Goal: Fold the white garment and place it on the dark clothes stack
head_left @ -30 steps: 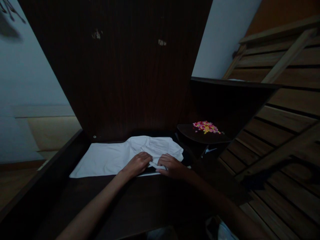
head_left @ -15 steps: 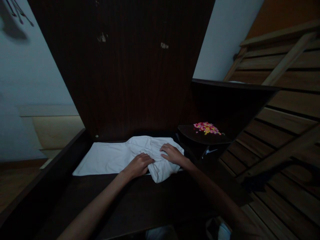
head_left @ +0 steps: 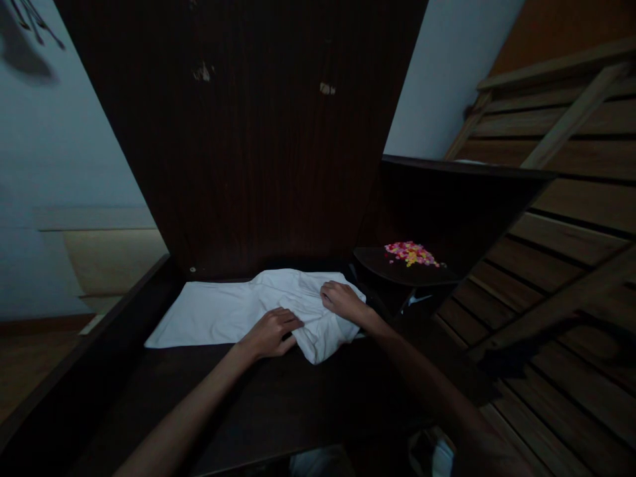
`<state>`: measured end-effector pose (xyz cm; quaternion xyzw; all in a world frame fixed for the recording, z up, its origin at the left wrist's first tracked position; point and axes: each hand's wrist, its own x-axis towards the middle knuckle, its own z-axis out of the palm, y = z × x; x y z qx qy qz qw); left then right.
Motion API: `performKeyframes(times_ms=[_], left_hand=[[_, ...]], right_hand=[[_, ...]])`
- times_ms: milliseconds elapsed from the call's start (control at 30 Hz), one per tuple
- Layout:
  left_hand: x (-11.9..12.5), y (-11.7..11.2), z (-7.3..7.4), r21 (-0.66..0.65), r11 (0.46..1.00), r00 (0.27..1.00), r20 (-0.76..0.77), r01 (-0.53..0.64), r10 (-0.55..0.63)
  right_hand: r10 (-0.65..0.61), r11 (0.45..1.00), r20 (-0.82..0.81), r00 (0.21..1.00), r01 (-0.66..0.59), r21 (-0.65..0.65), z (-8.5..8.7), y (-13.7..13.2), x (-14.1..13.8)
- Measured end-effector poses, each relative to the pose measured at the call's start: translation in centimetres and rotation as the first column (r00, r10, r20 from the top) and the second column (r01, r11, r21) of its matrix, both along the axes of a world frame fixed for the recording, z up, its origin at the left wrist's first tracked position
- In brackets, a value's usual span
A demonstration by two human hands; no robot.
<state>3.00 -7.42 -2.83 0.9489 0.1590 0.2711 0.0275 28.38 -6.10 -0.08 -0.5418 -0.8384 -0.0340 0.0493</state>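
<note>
A white cloth garment (head_left: 218,311) lies spread on a dark wooden surface (head_left: 278,404) in dim light. Its right part is bunched and folded over, with a corner hanging toward me. My left hand (head_left: 271,331) rests on the near edge of the cloth, fingers curled and pinching the fabric. My right hand (head_left: 342,299) lies on top of the bunched right end, fingers bent and pressing down on it.
A tall dark wooden board (head_left: 248,132) stands upright behind the cloth. A small dark shelf (head_left: 397,271) to the right carries a heap of pink and yellow bits (head_left: 410,253). Slatted wooden planks (head_left: 571,218) fill the right side. A pale wall (head_left: 59,165) is at left.
My right hand has moved from the near edge up onto the cloth's right end, folding that part over. My left hand has stayed at the near edge.
</note>
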Motion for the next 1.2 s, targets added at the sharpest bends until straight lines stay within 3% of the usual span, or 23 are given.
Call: performKeyframes(times_ms=[133, 233, 333, 433, 567, 700, 800, 900, 1067, 1200], left_hand=[[-0.1, -0.1, -0.1, -0.014, 1.000, 1.000, 0.019, 0.016, -0.016], [-0.2, -0.1, -0.1, -0.031, 0.999, 0.999, 0.035, 0.012, -0.011], [-0.2, -0.2, -0.1, -0.061, 0.998, 0.997, 0.073, 0.016, -0.012], [0.1, -0.2, 0.1, -0.096, 0.995, 0.993, 0.122, 0.018, -0.006], [0.5, -0.3, 0.6, -0.144, 0.990, 0.989, 0.149, 0.002, 0.020], [0.9, -0.2, 0.9, -0.164, 0.986, 0.990, 0.141, 0.005, 0.018], [1.2, 0.2, 0.9, -0.160, 0.987, 0.989, 0.146, -0.006, 0.030], [1.6, 0.9, 0.9, -0.177, 0.984, 0.982, 0.180, -0.028, 0.061], [3.4, 3.4, 1.9, -0.197, 0.976, 0.948, 0.282, -0.091, 0.146], [6.1, 6.5, 3.8, -0.203, 0.960, 0.921, 0.303, -0.190, 0.246]], right_hand=[[0.034, 0.999, -0.078, 0.996, -0.034, 0.007, 0.0, -0.5, 0.4], [0.087, 0.996, -0.251, 0.964, -0.077, 0.052, 0.7, -1.8, 0.7], [0.268, 0.959, -0.421, 0.866, -0.283, 0.028, 1.5, -4.2, 0.6], [0.403, 0.893, -0.471, 0.785, -0.451, 0.013, 1.3, -6.9, -0.3], [0.293, 0.953, -0.429, 0.854, -0.297, 0.059, -0.9, -9.0, -1.8], [0.185, 0.982, -0.421, 0.888, -0.179, 0.054, -2.9, -9.1, -2.0], [0.158, 0.987, -0.425, 0.891, -0.150, 0.052, -2.9, -8.9, -1.4], [0.084, 0.996, -0.485, 0.871, -0.071, 0.046, -1.8, -8.8, -1.0], [0.021, 1.000, -0.660, 0.751, -0.017, 0.012, 0.8, -6.8, -0.7], [-0.033, 0.999, -0.853, 0.521, 0.024, -0.024, 2.2, -2.8, 0.5]])
